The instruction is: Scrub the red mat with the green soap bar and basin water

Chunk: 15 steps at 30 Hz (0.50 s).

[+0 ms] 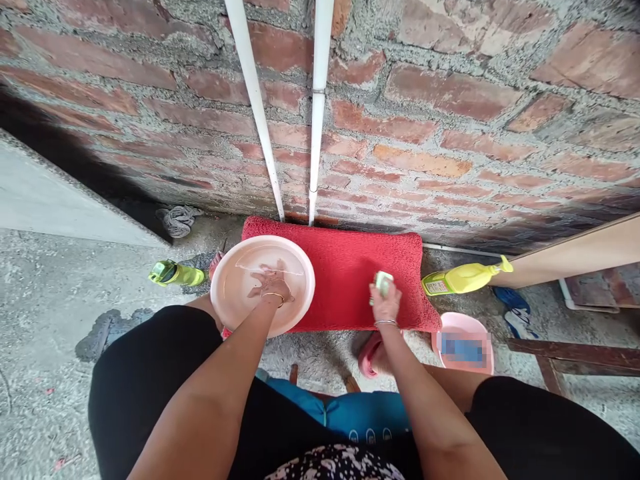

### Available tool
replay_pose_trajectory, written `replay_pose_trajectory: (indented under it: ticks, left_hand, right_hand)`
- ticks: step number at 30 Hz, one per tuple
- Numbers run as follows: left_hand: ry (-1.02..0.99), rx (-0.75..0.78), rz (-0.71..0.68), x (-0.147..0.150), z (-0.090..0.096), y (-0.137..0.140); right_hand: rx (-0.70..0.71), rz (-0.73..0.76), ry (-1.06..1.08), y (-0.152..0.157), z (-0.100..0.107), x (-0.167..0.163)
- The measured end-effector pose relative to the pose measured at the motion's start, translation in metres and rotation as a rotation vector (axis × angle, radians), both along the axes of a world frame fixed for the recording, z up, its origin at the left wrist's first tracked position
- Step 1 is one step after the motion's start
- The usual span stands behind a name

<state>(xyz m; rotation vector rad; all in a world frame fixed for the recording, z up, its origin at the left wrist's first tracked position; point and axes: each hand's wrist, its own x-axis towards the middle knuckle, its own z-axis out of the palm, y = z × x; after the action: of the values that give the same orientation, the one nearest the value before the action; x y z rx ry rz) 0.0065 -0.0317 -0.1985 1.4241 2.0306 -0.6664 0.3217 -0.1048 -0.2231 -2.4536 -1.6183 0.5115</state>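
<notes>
My left hand is dipped in the water of a pale pink basin, its fingers spread and holding nothing. The basin rests on the left part of a red towel-like cover laid over a low, flat surface. Farther right, my right hand grips a small pale green and white block over the red cover. Whether the block is soap or a sponge, I cannot tell. My fingers hide part of it, and contact between it and the cover is unclear.
A yellow pump bottle is right of the cover, with a smaller pink basin below it. On the left are a green bottle and a grey cloth. Two white pipes run down the brick wall.
</notes>
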Motion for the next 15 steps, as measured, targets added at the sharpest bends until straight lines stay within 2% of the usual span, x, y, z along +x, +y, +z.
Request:
replay_pose_trajectory:
  ticks: [1,2,5,7,9,11,15]
  left_hand:
    - [0.000,-0.011,0.001,0.000,0.000,0.000]
    - [0.002,-0.019,0.004,0.000,-0.001,0.001]
    - [0.016,-0.017,0.017,0.000,-0.002,0.001]
    - [0.023,-0.003,0.019,0.001,-0.002,0.001]
    - [0.027,0.001,0.018,0.002,0.000,0.001]
    - [0.026,-0.002,0.012,0.002,0.001,0.002]
    - [0.037,-0.028,0.005,0.001,-0.001,0.003]
  right_hand:
    - [-0.028,-0.029,0.026,0.008,-0.001,-0.026]
    - [-0.058,0.013,0.064,0.014,-0.002,-0.050]
    - [-0.129,0.268,0.112,0.029,0.001,-0.106]
    - [-0.158,0.420,0.090,0.036,0.003,-0.123]
    - [-0.180,0.497,0.054,0.040,0.004,-0.122]
    - [-0.197,0.498,0.016,0.042,0.004,-0.108]
    - [-0.175,0.342,-0.030,0.039,0.001,-0.052]
